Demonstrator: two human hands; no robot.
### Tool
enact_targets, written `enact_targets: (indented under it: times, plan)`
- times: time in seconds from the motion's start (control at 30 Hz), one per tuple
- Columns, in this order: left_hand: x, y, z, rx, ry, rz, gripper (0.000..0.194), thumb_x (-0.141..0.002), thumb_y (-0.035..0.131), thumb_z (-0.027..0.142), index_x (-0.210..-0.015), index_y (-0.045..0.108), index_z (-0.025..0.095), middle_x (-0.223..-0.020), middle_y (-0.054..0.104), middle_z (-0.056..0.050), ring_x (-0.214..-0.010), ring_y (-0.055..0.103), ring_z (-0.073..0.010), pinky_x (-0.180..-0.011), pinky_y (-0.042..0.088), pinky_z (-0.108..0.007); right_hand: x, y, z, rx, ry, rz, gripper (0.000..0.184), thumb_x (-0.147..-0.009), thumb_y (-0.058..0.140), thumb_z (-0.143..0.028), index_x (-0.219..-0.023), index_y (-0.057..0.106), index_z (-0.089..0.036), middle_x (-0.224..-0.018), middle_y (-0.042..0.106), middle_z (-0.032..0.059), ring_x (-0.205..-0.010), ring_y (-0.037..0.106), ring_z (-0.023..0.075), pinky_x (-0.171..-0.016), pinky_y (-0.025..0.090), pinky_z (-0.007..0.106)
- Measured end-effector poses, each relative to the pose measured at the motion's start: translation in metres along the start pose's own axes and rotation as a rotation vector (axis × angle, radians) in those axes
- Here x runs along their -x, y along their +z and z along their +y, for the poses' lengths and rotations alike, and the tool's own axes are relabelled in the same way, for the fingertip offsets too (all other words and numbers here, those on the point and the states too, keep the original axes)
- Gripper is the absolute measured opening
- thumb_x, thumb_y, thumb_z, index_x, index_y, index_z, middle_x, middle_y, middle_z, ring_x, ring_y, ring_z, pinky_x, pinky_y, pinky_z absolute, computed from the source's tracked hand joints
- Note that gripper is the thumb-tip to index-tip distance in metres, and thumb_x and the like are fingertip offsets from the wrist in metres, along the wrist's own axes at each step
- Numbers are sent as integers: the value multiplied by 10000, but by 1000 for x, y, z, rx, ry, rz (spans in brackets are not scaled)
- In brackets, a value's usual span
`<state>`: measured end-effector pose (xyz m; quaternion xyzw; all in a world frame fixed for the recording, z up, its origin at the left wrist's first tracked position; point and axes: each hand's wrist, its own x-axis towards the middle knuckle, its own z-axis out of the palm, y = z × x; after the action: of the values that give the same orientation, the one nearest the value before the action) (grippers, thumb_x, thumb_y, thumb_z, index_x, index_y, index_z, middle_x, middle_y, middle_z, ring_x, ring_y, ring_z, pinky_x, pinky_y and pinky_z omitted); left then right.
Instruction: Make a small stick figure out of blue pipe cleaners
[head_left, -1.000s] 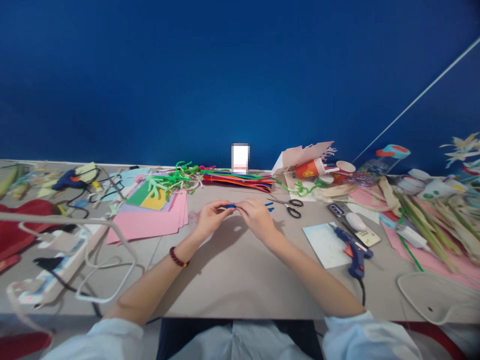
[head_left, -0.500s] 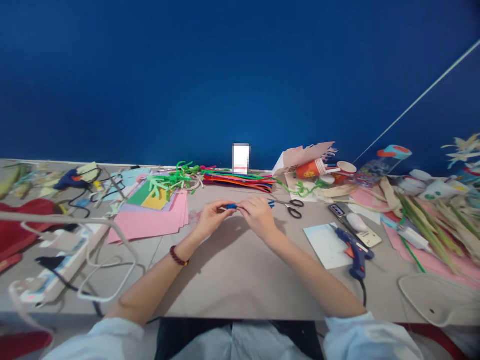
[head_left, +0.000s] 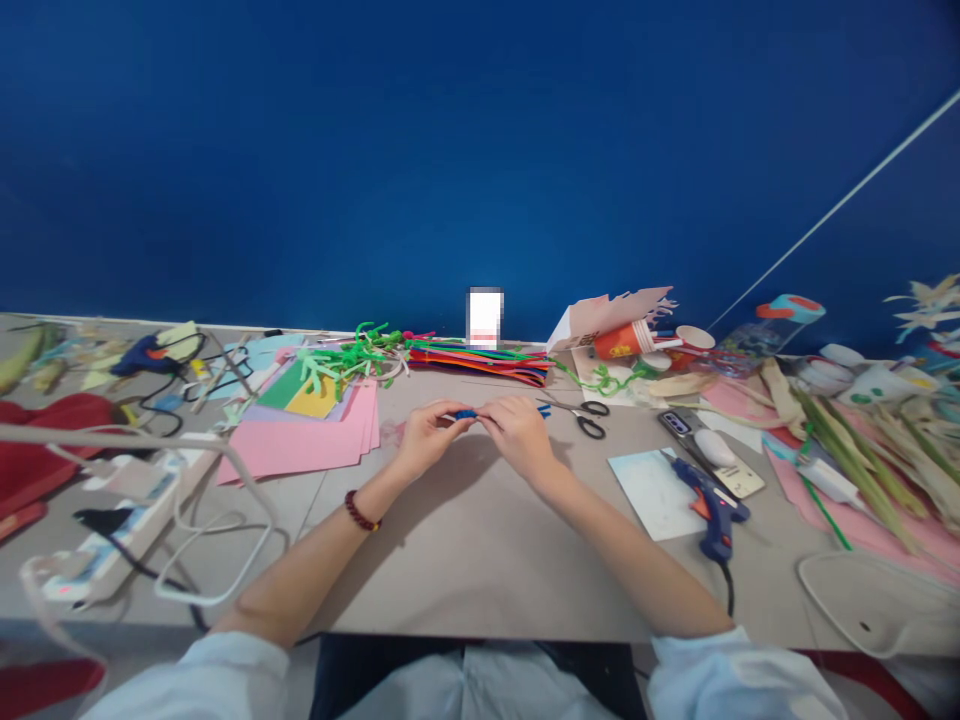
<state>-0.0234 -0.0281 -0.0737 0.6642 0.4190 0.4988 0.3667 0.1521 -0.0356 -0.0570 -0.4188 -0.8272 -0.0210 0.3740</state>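
A short piece of blue pipe cleaner (head_left: pixel 466 413) is pinched between both hands above the middle of the table. My left hand (head_left: pixel 430 436) grips it from the left with thumb and fingertips. Close against it, my right hand (head_left: pixel 517 430) pinches the other side, its fingers bent over and partly hiding the piece. Small blue bits (head_left: pixel 544 410) lie just past the right hand. Beside them rest black-handled scissors (head_left: pixel 591 418). Behind the hands lies a bundle of coloured pipe cleaners (head_left: pixel 480 365).
Pink paper sheets (head_left: pixel 300 445) and green pipe-cleaner shapes (head_left: pixel 360 350) lie left. A power strip (head_left: pixel 127 530) with loose cables is at the front left. On the right are a blue glue gun (head_left: pixel 712 510), a phone (head_left: pixel 676 424), paper cups (head_left: pixel 626 340) and dried husks (head_left: pixel 855 470).
Almost nothing differs. Both hands keep their pinch on the blue pipe cleaner, and the view has shifted very slightly.
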Motion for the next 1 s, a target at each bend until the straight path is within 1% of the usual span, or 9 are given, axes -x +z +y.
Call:
enact_targets:
  times: [0.13,0.27,0.37,0.43,0.57,0.73,0.8,1.0]
  plan:
    - [-1,0,-2,42,-30,-18,241,-732,689,359,-880,717,171,-901,699,-65,-775,668,-160,-680,577,-265,0,0,1,-1,-18,34,129,-886,560,-238,-849,670,-181,-833,720,40,-800,625,169,-728,376,294]
    - [-2,1,-3,131,-116,-40,344,-685,730,351,-974,700,167,-1003,694,-88,-885,662,-191,-780,566,-312,-1,-1,2,25,-32,62,120,-887,558,-221,-833,658,-183,-831,725,28,-798,631,162,-735,364,296]
    - [-2,2,-2,217,-212,-38,388,-655,748,362,-980,693,158,-985,707,-89,-838,670,-187,-795,564,-340,-2,-2,2,43,-44,71,132,-897,542,-214,-825,649,-189,-842,729,24,-803,631,154,-777,349,311]
    - [-2,2,-2,249,-244,-33,384,-646,752,367,-962,694,156,-966,711,-82,-791,673,-174,-782,568,-339,-2,-2,2,44,-50,77,125,-899,539,-211,-835,645,-193,-856,730,18,-808,628,147,-819,339,322]
    - [-1,2,-2,215,-192,-27,325,-662,741,367,-904,702,154,-933,704,-71,-745,669,-158,-753,574,-315,-2,-2,2,44,-64,79,130,-898,536,-211,-823,641,-194,-849,725,19,-800,620,150,-848,330,331]
    - [0,-1,6,43,-64,-18,241,-713,706,352,-869,711,170,-895,690,-58,-729,660,-146,-666,570,-257,-1,-1,1,52,-60,54,156,-907,514,-215,-823,644,-196,-841,717,30,-789,609,156,-860,329,338]
    - [0,-2,11,2,-32,-18,221,-723,698,347,-859,710,173,-864,686,-51,-721,657,-144,-642,567,-245,-1,-1,1,52,-64,52,157,-905,515,-215,-813,640,-194,-828,716,31,-776,609,156,-857,330,338]
    - [2,-1,18,-35,-5,-3,204,-734,687,352,-838,710,178,-833,685,-45,-706,657,-146,-616,564,-241,-1,-1,1,42,-71,47,133,-899,531,-215,-813,630,-193,-834,718,27,-786,615,154,-842,332,337]
